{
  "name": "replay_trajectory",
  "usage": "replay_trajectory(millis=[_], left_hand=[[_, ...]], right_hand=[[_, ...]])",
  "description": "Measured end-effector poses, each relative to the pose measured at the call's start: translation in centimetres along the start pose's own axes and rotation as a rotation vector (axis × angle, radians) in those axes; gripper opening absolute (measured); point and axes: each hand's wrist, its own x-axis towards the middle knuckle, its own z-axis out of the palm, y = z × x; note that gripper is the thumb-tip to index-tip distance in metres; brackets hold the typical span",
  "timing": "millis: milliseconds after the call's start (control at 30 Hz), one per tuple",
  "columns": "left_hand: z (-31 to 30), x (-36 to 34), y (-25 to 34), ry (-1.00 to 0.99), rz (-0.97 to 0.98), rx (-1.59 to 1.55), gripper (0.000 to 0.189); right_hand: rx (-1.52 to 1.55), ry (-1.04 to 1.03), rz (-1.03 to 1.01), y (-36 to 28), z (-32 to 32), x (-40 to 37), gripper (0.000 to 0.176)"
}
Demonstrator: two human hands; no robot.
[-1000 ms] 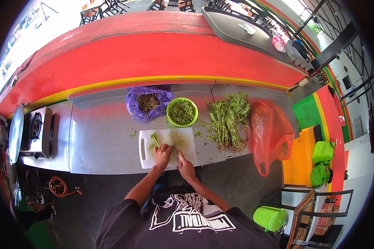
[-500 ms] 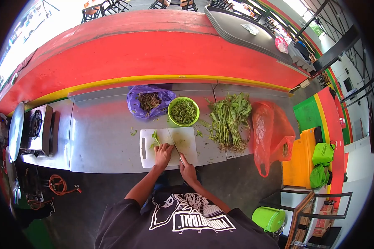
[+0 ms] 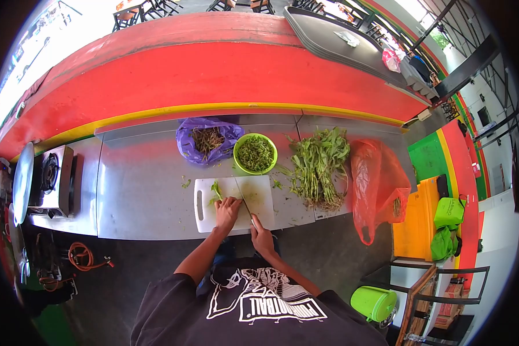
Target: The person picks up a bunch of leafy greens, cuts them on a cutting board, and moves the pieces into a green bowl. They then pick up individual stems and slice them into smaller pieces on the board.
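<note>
On the white cutting board (image 3: 205, 221), my left hand (image 3: 228, 213) is closed over a green leafy stem (image 3: 215, 189), whose leaves stick out past the fingers. My right hand (image 3: 262, 236) grips a kitchen knife (image 3: 246, 206) by its handle, with the blade lying across the board close to my left fingers. Just behind the board stands a lime-green bowl (image 3: 275, 163) filled with chopped greens (image 3: 255, 153). A purple plastic bag (image 3: 184, 141) beside it holds cut-off roots (image 3: 207, 142). To the right lies a bunch of leafy greens (image 3: 320, 167) with roots still on.
An orange-red plastic bag (image 3: 375, 184) hangs over the steel table's (image 3: 138, 190) right front edge. At the left end stands a portable gas stove (image 3: 51, 179). A red counter wall (image 3: 184, 75) runs along the back, with grey trays (image 3: 340, 43) on top.
Almost nothing differs. Both hands stay at the board with the stem and the knife; the view has shifted very slightly.
</note>
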Motion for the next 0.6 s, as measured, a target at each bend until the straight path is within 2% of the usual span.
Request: replay_trajectory(millis=[67, 367, 467, 533, 600], left_hand=[[-0.1, 0.0, 0.0, -0.007, 0.005, 0.000, 0.019], [0.0, -0.2, 0.2, -0.025, 0.003, 0.027, 0.018], [0.2, 0.2, 0.0, -0.009, -0.016, 0.018, 0.017], [0.1, 0.4, 0.3, -0.012, -0.024, 0.014, 0.016], [-0.2, 0.3, 0.2, -0.044, -0.028, -0.010, 0.017]], right_hand=[[-0.035, 0.031, -0.031, 0.6, 0.4, 0.1, 0.044], [-0.111, -0.103, 0.134, -1.7, 0.1, 3.0, 0.045], [-0.008, -0.102, 0.119, -0.9, 0.2, 2.1, 0.045], [-0.008, 0.060, -0.085, 0.1, 0.5, 1.2, 0.048], [-0.020, 0.022, -0.044, 0.6, 0.3, 0.6, 0.046]])
